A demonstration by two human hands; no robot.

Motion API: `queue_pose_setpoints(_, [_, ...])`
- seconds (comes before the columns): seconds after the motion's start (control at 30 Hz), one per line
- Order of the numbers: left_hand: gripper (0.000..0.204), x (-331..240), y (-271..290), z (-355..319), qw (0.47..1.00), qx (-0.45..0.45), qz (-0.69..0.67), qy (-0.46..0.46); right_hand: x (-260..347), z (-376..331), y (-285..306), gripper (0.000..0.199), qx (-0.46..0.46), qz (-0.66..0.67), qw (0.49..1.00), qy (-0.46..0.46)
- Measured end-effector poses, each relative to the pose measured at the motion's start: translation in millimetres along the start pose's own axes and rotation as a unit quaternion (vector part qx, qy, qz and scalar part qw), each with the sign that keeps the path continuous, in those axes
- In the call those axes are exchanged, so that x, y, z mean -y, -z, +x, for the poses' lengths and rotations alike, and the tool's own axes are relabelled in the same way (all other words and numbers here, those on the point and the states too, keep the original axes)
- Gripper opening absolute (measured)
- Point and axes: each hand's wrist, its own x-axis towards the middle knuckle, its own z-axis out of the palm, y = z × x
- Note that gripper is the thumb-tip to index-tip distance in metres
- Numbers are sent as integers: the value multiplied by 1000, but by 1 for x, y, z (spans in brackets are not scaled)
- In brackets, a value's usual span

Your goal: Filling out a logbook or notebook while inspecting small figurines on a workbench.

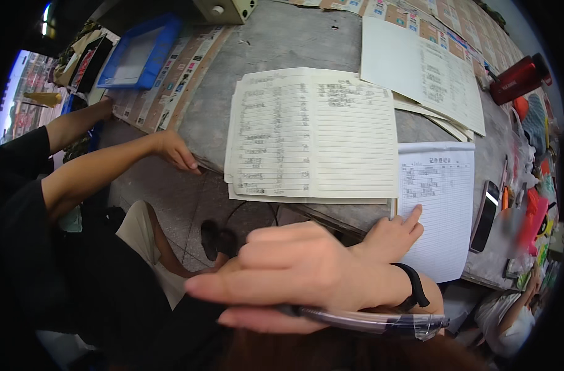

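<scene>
Close to the camera, my right hand reaches leftward across the picture, a black band on its wrist. A clear-barrelled pen is pinched between its thumb and fingers. Behind it, my left hand rests on a white printed form, index finger stretched to a row with handwriting; it holds nothing, and its wrist is hidden behind the right hand. To the left of the form lies an open lined notebook. Its left page is filled with handwriting, its right page only near the top.
A co-worker's hand touches the table edge at left. A blue tray sits far left. Another booklet lies behind the notebook. At right are a red thermos, a phone and several small coloured items. The grey table has a worn top.
</scene>
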Motion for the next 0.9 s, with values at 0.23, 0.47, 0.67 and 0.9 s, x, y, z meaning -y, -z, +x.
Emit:
queue_pose_setpoints(0.23, [10, 19, -60, 6, 850, -295, -433, -53, -13, -108, 43, 28, -308, -137, 932, -132])
queue_pose_setpoints(0.47, [37, 6, -25, -1, 992, -116, 23, -35, 2, -199, 87, 15, -612, -141, 731, -268])
queue_pose_setpoints(0.67, [45, 3, -40, 6, 990, -133, 44, 11, -17, -210, 78, 13, -562, -165, 741, -328])
queue_pose_setpoints(0.9, [39, 3, -36, 2, 985, -155, 71, 11, -28, -218, 88, 9, -545, -184, 782, -241])
